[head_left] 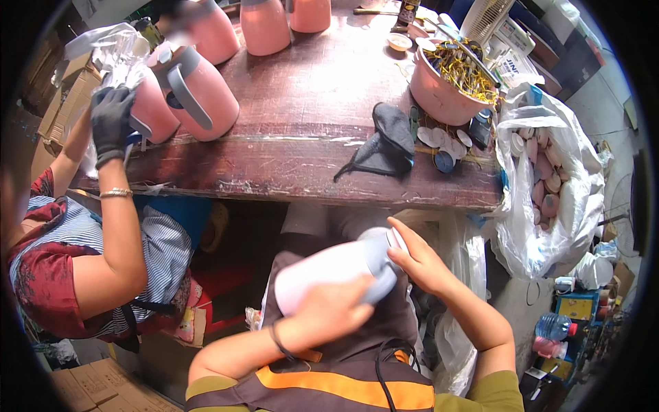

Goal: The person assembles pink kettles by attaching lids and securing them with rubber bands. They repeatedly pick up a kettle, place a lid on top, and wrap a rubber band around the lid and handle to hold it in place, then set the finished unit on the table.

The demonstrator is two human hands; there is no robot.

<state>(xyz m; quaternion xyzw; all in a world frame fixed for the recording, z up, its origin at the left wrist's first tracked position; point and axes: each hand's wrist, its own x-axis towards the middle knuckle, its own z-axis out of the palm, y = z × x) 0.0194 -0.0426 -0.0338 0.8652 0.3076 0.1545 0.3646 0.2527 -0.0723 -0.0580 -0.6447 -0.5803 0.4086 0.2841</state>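
Observation:
A pink thermal jug (pixel 312 272) with a grey top lies tilted across my lap. Its base points left and its lid end points up to the right. My right hand (pixel 420 255) grips the lid end, with the thumb along the top. Against the lower side of the jug's body is my left hand (pixel 335 303), smeared by motion, so its fingers do not show clearly.
A worn red-brown table (pixel 295 161) carries several pink jugs (pixel 209 93), a dark grey glove (pixel 386 144) and a pink bucket (pixel 439 93) of wires. At left, a co-worker's gloved hand (pixel 113 120) touches plastic wrapping. A white bag (pixel 511 226) of lids hangs at right.

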